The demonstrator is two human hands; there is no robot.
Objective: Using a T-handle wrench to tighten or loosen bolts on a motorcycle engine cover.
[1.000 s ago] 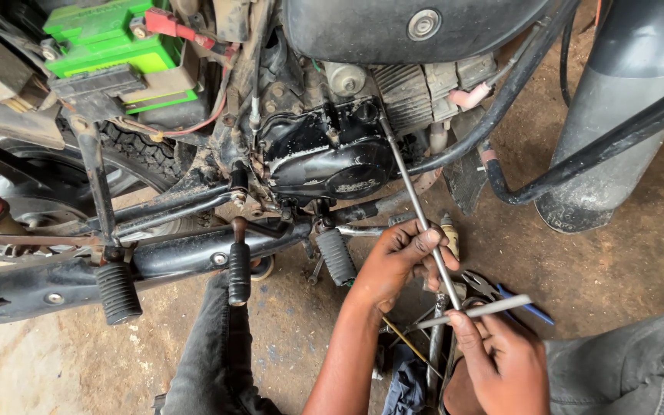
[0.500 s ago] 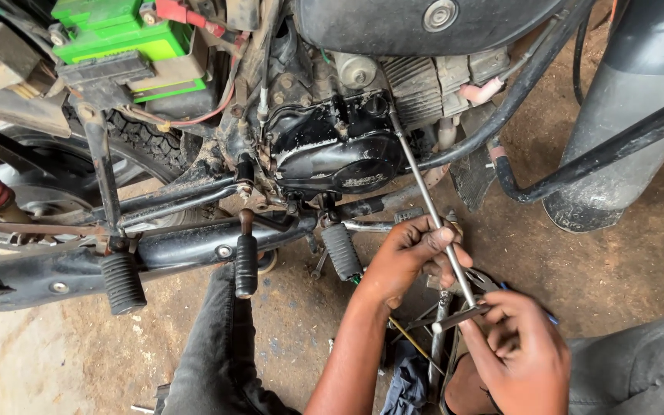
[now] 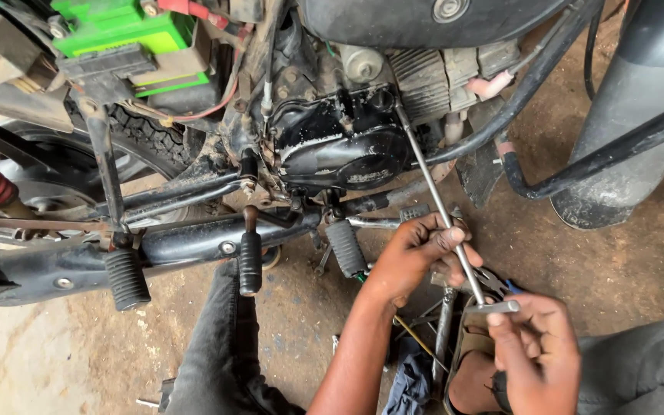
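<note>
Under the motorcycle [image 3: 332, 154], on the dirt floor [image 3: 609, 253], I crouched with my knee [image 3: 217, 346] up by the footpegs. The black engine cover [image 3: 343, 146] sat above the exhaust pipe [image 3: 194, 242], with a green battery [image 3: 117, 31] higher up to the left and a grey cylinder [image 3: 632, 123] standing off to the right. A few loose tools [image 3: 439, 338] lay in a heap below my hands.

The T-wrench [image 3: 436, 200] ran from the bolt at the top of the cover down toward me — a long, thin steel rod, stiff and light, I judged, but likely greasy and apt to slip. My left hand [image 3: 416, 257] was curled loosely round the shaft near its lower end, fingers closed on it as a guide. My right hand [image 3: 536, 353] gripped the short crossbar [image 3: 493, 309] at the bottom, thumb and fingers pinched shut on it. That bar seemed the place to turn from — the shaft itself gave little purchase, only steadying.
</note>
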